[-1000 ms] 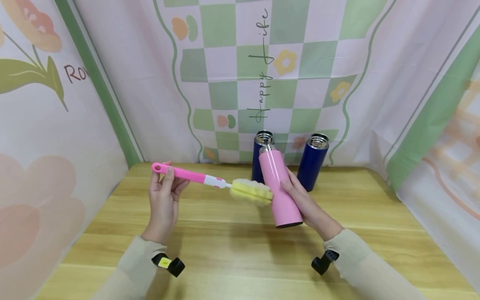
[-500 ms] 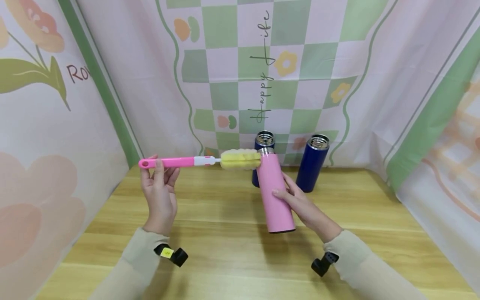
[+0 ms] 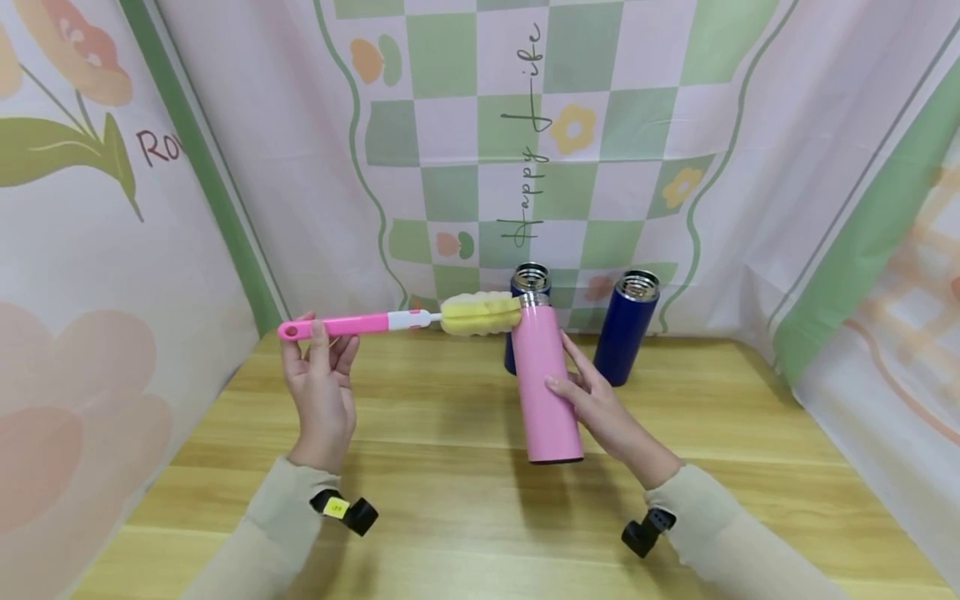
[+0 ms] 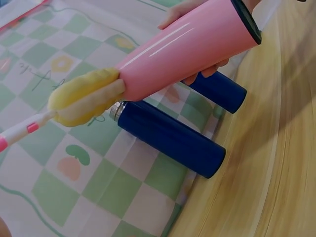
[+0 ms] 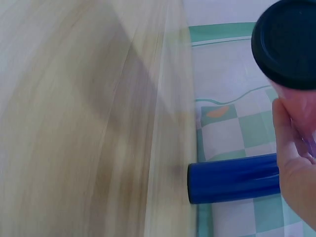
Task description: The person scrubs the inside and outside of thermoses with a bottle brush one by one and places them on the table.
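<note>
My left hand (image 3: pixel 322 400) pinches the pink handle of a bottle brush (image 3: pixel 352 325) near its looped end. The brush lies about level, its yellow sponge head (image 3: pixel 476 314) pointing right. At the neck of a pink thermos bottle (image 3: pixel 543 383), the sponge's tip meets or overlaps the bottle's side; contact is hard to tell. My right hand (image 3: pixel 600 408) grips this bottle around its lower half and holds it above the table, slightly tilted. In the right wrist view the bottle's black base (image 5: pixel 289 44) shows. The bottle's mouth is hardly visible.
Two dark blue bottles without lids stand at the back of the wooden table (image 3: pixel 450 517): one blue bottle (image 3: pixel 628 329) right of the pink one, the other blue bottle (image 4: pixel 170 138) partly behind it in the head view. A patterned curtain (image 3: pixel 450 125) hangs behind.
The brush has risen and swung from slanting down to nearly level, its head going from the bottle's middle to its neck. The pink bottle has turned more upright.
</note>
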### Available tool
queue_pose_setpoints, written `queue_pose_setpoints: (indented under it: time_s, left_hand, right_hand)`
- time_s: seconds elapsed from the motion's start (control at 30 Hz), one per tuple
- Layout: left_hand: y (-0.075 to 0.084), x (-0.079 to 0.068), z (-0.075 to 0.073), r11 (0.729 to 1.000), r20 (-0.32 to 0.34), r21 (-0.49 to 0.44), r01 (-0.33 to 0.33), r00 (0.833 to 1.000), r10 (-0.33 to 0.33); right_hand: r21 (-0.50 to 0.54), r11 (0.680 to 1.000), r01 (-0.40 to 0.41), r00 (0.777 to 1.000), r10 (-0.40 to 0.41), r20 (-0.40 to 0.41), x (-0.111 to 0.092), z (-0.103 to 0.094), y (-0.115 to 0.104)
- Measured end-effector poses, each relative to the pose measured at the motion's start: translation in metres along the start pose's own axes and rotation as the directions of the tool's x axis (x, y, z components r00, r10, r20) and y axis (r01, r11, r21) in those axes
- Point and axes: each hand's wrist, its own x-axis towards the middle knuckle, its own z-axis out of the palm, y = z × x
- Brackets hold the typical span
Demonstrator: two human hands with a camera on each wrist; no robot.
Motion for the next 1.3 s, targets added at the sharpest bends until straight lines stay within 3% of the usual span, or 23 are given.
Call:
queue_pose_setpoints:
  time_s: [0.23,0.57,0.77,0.93,1.1,1.3]
  left_hand:
    - [-0.005,-0.007,0.0,0.998,0.03,0.045,0.049,0.998,-0.051]
    - [-0.006,-0.013,-0.002,0.994,0.078,0.067,0.086,0.993,-0.091]
    - [-0.003,-0.015,-0.004,0.991,0.092,0.006,0.132,0.987,-0.132]
    - [0.002,-0.016,-0.007,0.987,0.115,-0.024,0.159,0.981,-0.156]
    - [0.007,-0.017,-0.015,0.984,0.18,-0.02,0.175,0.969,-0.168]
    - [0.009,-0.02,-0.022,0.983,0.282,0.017,0.182,0.943,-0.179]
  right_hand:
    - [0.041,0.999,0.001,0.997,0.002,-0.079,0.002,0.001,-0.003]
    - [0.045,0.997,0.06,0.994,-0.055,-0.09,0.001,-0.002,-0.003]
    - [0.0,0.998,0.057,0.992,-0.057,-0.116,0.002,-0.004,-0.005]
    - [-0.005,0.997,0.083,0.992,-0.083,-0.092,0.002,-0.005,-0.005]
    - [0.003,0.993,0.119,0.989,-0.119,-0.088,0.003,-0.006,-0.006]
    - [-0.027,0.996,0.083,0.99,-0.086,-0.114,0.006,-0.004,-0.008]
